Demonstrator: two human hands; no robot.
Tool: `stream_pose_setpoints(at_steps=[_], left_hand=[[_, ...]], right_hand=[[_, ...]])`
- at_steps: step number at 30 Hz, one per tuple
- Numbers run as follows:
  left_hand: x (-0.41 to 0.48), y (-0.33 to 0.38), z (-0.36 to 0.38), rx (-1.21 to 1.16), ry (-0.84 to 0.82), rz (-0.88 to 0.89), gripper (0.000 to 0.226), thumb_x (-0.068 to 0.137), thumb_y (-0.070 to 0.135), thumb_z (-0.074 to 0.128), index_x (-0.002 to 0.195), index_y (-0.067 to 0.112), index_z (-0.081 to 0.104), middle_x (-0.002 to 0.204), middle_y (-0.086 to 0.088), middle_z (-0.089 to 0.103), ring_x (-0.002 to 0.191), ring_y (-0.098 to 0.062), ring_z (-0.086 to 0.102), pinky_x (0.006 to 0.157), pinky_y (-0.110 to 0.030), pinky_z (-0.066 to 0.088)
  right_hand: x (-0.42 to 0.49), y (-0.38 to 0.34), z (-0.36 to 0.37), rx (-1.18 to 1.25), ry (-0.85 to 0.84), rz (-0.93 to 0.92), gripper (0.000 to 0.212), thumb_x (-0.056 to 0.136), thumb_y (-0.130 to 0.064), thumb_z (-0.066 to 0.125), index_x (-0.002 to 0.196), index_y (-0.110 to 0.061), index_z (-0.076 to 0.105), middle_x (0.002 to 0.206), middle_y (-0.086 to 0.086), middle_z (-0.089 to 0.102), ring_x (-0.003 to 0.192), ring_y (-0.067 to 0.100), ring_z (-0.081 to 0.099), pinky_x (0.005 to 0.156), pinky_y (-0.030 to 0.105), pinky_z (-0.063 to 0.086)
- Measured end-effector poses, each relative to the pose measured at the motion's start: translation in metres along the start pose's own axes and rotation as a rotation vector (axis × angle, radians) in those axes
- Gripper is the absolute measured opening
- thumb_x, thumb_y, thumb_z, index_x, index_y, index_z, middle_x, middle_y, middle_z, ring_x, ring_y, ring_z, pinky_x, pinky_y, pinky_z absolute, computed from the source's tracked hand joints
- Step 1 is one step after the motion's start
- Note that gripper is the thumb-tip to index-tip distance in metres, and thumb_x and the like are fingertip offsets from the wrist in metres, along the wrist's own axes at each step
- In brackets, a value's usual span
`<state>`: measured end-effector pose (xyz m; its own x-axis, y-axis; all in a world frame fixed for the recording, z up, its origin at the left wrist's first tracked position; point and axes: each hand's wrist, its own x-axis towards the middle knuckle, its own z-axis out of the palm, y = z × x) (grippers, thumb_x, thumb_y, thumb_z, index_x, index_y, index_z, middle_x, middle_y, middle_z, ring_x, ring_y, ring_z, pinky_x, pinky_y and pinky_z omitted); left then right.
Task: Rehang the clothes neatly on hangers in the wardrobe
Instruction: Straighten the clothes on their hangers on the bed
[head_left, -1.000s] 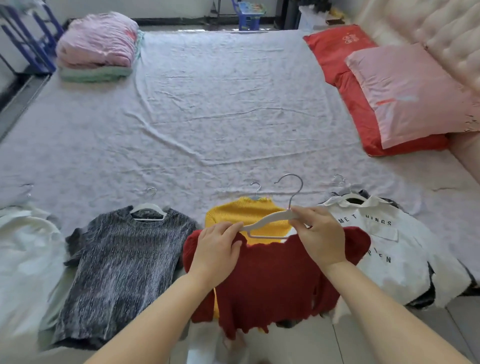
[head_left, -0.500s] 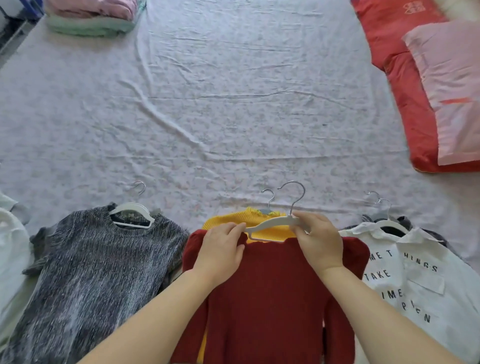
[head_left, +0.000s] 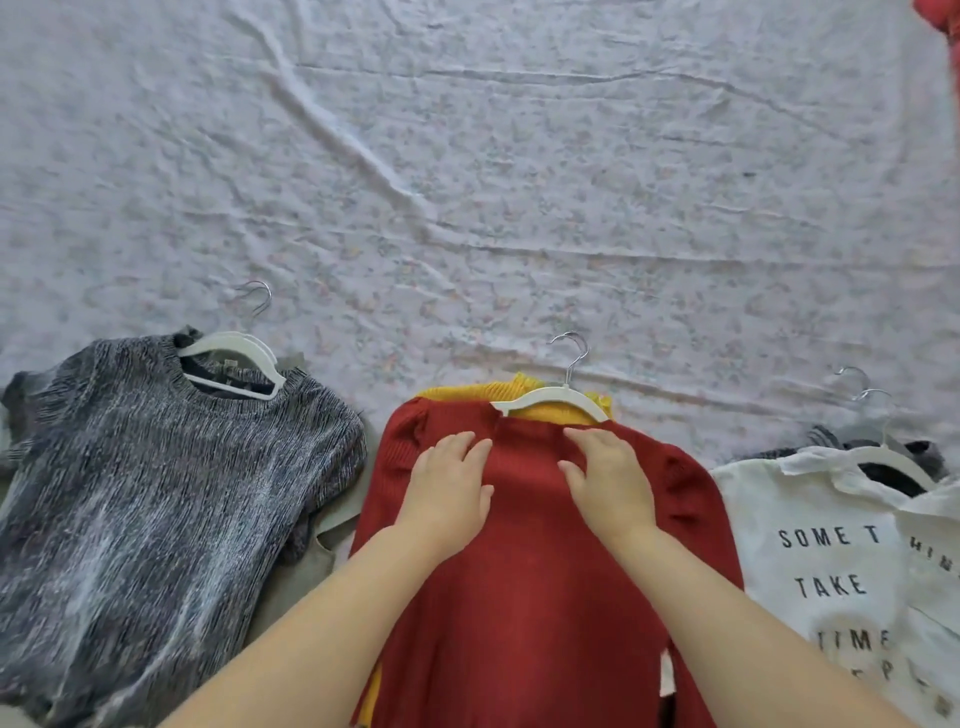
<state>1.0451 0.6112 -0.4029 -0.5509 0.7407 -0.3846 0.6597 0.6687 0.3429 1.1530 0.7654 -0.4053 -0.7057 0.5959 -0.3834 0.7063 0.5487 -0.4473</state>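
Observation:
A dark red knit sweater (head_left: 530, 597) lies flat on the bed on a white hanger (head_left: 550, 401), whose metal hook points away from me. It covers a yellow sweater (head_left: 519, 389), of which only the collar shows. My left hand (head_left: 449, 488) rests palm down on the red sweater's left chest, fingers spread. My right hand (head_left: 608, 478) presses flat just below the neckline, its fingertips close to the hanger's right arm. Neither hand holds anything.
A grey mottled sweater (head_left: 156, 493) on a white hanger (head_left: 234, 358) lies to the left. A white printed shirt (head_left: 841, 571) on hangers lies to the right. The wrinkled pale bedsheet (head_left: 493, 182) stretches beyond. A red pillow corner (head_left: 943, 21) shows at top right.
Both hands let go of the hanger and moved down flat onto the red sweater, which now lies on the bed over the yellow one. The view has tilted down and closer.

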Motion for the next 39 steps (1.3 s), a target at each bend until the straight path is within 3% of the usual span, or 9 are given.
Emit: stream_pose_setpoints(at_steps=[12, 20, 30, 39], left_hand=[[-0.082, 0.011, -0.107, 0.070, 0.107, -0.065, 0.053, 0.090, 0.034, 0.047, 0.139, 0.016, 0.035, 0.137, -0.002, 0.040, 0.128, -0.020, 0.033, 0.105, -0.033, 0.023], [-0.194, -0.023, -0.165, 0.071, 0.190, -0.300, 0.045, 0.087, 0.036, 0.050, 0.128, 0.018, 0.044, 0.124, 0.000, 0.046, 0.120, -0.021, 0.039, 0.099, -0.033, 0.027], [-0.352, -0.133, -0.169, -0.040, 0.215, -0.624, 0.051, 0.091, 0.033, 0.049, 0.137, 0.016, 0.036, 0.138, -0.004, 0.040, 0.128, -0.023, 0.033, 0.109, -0.039, 0.021], [-0.466, -0.294, -0.179, -0.122, 0.217, -0.687, 0.046, 0.089, 0.029, 0.049, 0.132, 0.016, 0.041, 0.131, -0.005, 0.045, 0.124, -0.025, 0.037, 0.107, -0.039, 0.023]], right_hand=[[-0.089, -0.084, -0.063, -0.057, -0.059, -0.182, 0.046, 0.090, -0.026, 0.056, 0.134, -0.019, 0.046, 0.132, -0.004, 0.047, 0.120, 0.016, 0.042, 0.100, 0.029, 0.037], [-0.143, -0.168, -0.075, -0.295, -0.190, -0.485, 0.052, 0.092, -0.034, 0.051, 0.140, -0.024, 0.034, 0.138, -0.005, 0.038, 0.125, 0.016, 0.037, 0.102, 0.027, 0.034], [-0.198, -0.299, -0.018, -0.552, -0.293, -0.715, 0.044, 0.087, -0.024, 0.051, 0.130, -0.021, 0.043, 0.129, 0.000, 0.046, 0.119, 0.023, 0.043, 0.095, 0.031, 0.039], [-0.262, -0.445, 0.097, -0.647, -0.339, -0.747, 0.051, 0.092, -0.026, 0.050, 0.139, -0.023, 0.034, 0.139, 0.001, 0.038, 0.126, 0.023, 0.037, 0.098, 0.033, 0.040]])
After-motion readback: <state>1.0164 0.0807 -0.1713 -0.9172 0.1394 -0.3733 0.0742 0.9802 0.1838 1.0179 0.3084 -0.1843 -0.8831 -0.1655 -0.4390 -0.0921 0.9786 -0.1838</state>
